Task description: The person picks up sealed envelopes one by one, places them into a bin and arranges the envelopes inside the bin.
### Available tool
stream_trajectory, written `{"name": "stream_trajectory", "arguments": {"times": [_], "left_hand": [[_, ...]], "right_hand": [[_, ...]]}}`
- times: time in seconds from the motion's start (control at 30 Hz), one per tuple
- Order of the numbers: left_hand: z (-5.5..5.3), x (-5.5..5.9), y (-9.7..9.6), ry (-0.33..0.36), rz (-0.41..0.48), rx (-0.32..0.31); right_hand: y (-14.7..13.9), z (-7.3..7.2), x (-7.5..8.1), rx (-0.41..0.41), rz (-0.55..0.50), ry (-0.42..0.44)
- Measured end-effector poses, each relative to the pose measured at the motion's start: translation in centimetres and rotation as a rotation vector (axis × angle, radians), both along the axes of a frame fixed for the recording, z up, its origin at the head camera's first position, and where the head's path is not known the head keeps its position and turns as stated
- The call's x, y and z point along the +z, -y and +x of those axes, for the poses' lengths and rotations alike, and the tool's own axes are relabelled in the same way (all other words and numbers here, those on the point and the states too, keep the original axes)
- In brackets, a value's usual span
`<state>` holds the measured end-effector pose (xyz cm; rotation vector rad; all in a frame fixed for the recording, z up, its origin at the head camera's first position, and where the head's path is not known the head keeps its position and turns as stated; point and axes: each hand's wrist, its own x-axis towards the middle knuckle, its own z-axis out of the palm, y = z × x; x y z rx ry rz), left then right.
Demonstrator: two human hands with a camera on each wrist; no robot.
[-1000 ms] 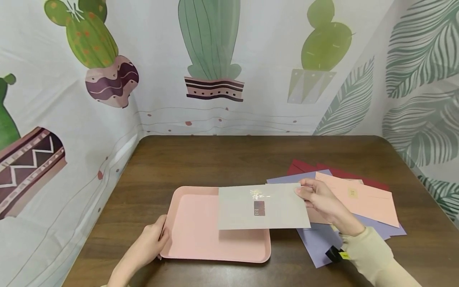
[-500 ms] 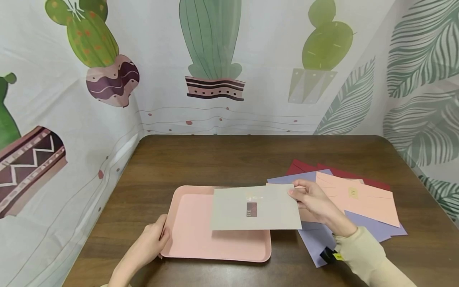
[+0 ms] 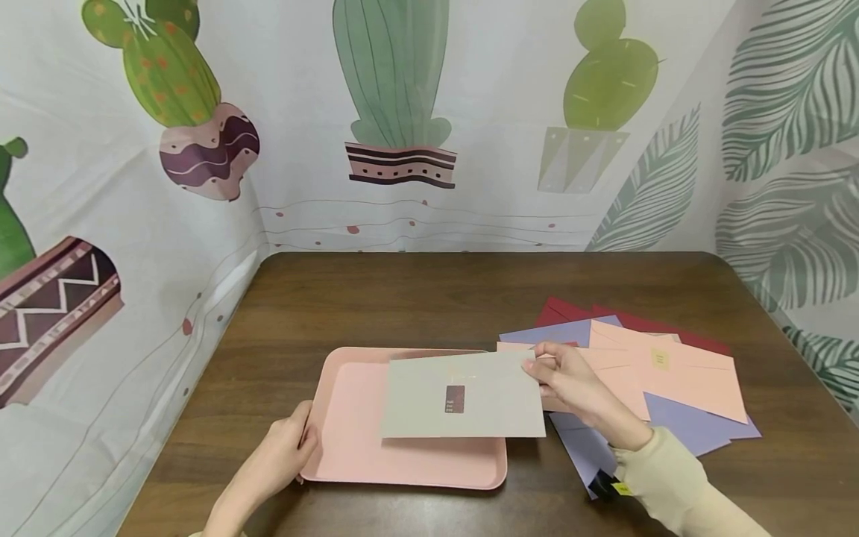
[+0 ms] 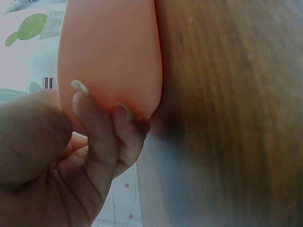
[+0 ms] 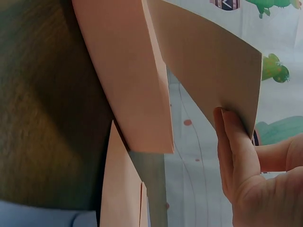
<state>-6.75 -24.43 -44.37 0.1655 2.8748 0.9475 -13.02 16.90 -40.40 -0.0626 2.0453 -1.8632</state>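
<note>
My left hand [image 3: 278,451] grips the left rim of a pink tray [image 3: 356,425] lying on the table. In the left wrist view, its fingers curl against the underside and end of the tray [image 4: 111,52]. My right hand [image 3: 580,388] pinches the upper right edge of a pale grey envelope [image 3: 416,406] between thumb and fingers. This envelope bears a small dark rectangle and faint shiny lettering. It hangs over the tray's right half, its right end past the rim. In the right wrist view the envelope [image 5: 213,61] is raised and tilted above the tray [image 5: 125,75].
Right of the tray lies a loose pile of envelopes: peach ones [image 3: 698,380], lavender ones [image 3: 691,425] and dark red ones [image 3: 564,312]. A black device with a yellow tag [image 3: 607,486] sits at the right sleeve. A cactus-printed cloth [image 3: 295,112] hangs behind the brown table [image 3: 403,298].
My right hand has carried the grey envelope leftward and slightly nearer, further over the tray. The left hand and the tray have stayed in place.
</note>
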Motion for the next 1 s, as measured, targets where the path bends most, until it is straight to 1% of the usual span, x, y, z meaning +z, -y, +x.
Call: {"name": "stream_trajectory", "arguments": {"times": [0.17, 0.37, 0.5, 0.6, 0.73, 0.8, 0.9, 1.0], "left_hand": [[0.0, 0.0, 0.2, -0.022, -0.013, -0.009], [0.0, 0.1, 0.2, 0.024, 0.001, -0.007], [0.1, 0.1, 0.1, 0.016, 0.009, -0.004], [0.2, 0.1, 0.0, -0.012, -0.006, -0.009], [0.2, 0.1, -0.1, -0.003, -0.013, -0.011], [0.2, 0.0, -0.1, 0.013, -0.008, -0.006], [0.2, 0.0, -0.2, 0.009, -0.006, 0.0], [0.1, 0.0, -0.2, -0.009, -0.011, 0.009]], "right_hand": [[0.7, 0.2, 0.0, 0.023, -0.031, 0.024], [1.7, 0.4, 0.0, 0.066, -0.112, 0.065], [2.1, 0.4, -0.2, 0.089, -0.114, 0.063], [2.4, 0.5, -0.4, 0.101, -0.112, 0.055], [2.8, 0.5, -0.7, 0.109, -0.108, 0.031], [3.0, 0.4, -0.9, 0.112, -0.106, 0.021], [3.3, 0.4, -1.0, 0.113, -0.092, 0.016], [3.7, 0.5, -1.1, 0.12, -0.05, 0.012]]}}
